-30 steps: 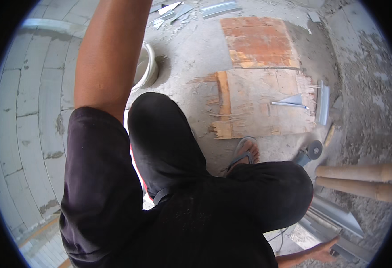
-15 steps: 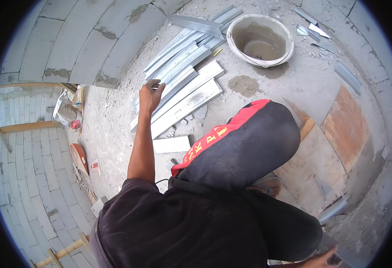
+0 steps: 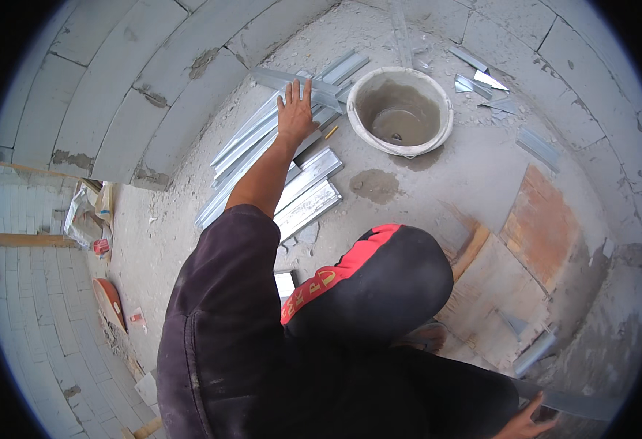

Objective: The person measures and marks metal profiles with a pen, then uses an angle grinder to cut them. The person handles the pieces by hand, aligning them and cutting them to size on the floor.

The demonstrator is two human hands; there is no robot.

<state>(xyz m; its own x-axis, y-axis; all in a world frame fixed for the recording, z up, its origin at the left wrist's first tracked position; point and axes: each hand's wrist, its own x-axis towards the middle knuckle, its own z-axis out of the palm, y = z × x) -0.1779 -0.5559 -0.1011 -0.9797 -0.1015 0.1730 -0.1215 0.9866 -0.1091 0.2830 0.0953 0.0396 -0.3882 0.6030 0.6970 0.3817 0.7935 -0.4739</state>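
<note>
My left hand (image 3: 297,115) reaches out over the pile of silvery metal channels (image 3: 251,139), fingers spread and holding nothing. Its fingertips are over a channel lying crosswise (image 3: 268,75) on the pile's far end; whether they touch it I cannot tell. At the lower right, my right hand (image 3: 523,423) is partly cut off by the frame. Its bent fingers are at the near edge of a long, flat grey strip (image 3: 580,403) and appear to grip it. My knee hides part of that strip.
A round bucket (image 3: 443,117) with grey wet mix stands right of the channels, near a damp patch (image 3: 377,186). Metal offcuts (image 3: 480,86) lie at the far right. Stained boards (image 3: 540,227) cover floor beside my knee. Block walls (image 3: 116,88) curve around.
My left hand has moved farther out and to the right over the channels, its fingers spreading. The view has shifted; my right hand stays at the lower right by the grey strip.
</note>
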